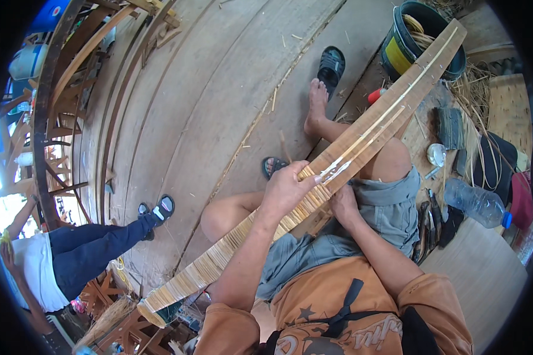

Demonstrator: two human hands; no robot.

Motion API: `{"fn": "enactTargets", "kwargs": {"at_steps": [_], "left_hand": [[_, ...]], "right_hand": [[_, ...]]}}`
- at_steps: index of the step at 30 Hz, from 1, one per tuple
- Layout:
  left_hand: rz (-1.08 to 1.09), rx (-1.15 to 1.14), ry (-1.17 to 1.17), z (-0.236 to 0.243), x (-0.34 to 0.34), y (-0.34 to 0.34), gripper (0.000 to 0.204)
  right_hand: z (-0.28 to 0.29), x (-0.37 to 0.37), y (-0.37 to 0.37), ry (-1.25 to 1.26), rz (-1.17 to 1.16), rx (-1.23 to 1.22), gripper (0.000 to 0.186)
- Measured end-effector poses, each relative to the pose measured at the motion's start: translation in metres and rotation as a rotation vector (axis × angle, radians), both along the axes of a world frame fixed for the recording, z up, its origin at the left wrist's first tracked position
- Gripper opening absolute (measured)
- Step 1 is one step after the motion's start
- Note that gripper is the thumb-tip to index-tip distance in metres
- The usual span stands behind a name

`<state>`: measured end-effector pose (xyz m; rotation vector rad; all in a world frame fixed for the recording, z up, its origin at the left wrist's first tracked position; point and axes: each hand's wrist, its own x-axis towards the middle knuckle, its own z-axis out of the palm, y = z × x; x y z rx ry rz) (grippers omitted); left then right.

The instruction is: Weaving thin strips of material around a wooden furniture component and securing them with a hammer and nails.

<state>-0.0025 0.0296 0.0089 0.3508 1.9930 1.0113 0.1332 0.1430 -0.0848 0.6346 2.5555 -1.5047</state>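
A long, slightly curved wooden board (391, 109) lies slantwise across my lap. Pale flat cane strips (219, 260) sit side by side across its lower left part. Beyond them the wood is bare, with two lengthwise pale strips and white glue-like streaks (337, 168). My left hand (287, 188) is closed on the board where the crosswise strips end, thumb on top near the white streaks, other fingers toward the far edge. At the near edge, opposite it, is my right hand (343, 204); its fingers are largely hidden by the board.
A dark bucket (391, 56) holding coiled cane stands by the board's far end. To the right are a clear water bottle (477, 204), a small white-filled container (436, 155) and dark-handled tools (429, 222). Wooden frames (71, 89) line the left. Another person (95, 251) stands at left.
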Motion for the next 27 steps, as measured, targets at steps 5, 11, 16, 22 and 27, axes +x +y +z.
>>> {"fn": "enactTargets", "kwargs": {"at_steps": [5, 11, 16, 22, 27], "left_hand": [[0.004, -0.004, 0.075, -0.001, -0.001, 0.002, 0.049], [-0.082, 0.09, -0.319, 0.01, -0.03, 0.014, 0.051], [0.085, 0.223, -0.611, 0.014, -0.029, 0.02, 0.049], [0.051, 0.147, -0.576, 0.017, -0.024, 0.022, 0.047], [-0.034, 0.097, -0.144, 0.004, -0.007, 0.007, 0.046]], "right_hand": [[-0.009, 0.015, -0.002, 0.155, -0.104, 0.043, 0.026], [0.081, 0.009, 0.014, -0.183, -0.395, -0.639, 0.019], [0.108, 0.005, 0.016, -0.218, -0.514, -0.988, 0.019], [0.098, 0.012, 0.018, -0.176, -0.433, -0.958, 0.018], [0.112, 0.027, 0.022, -0.244, -0.348, -0.834, 0.02]]}}
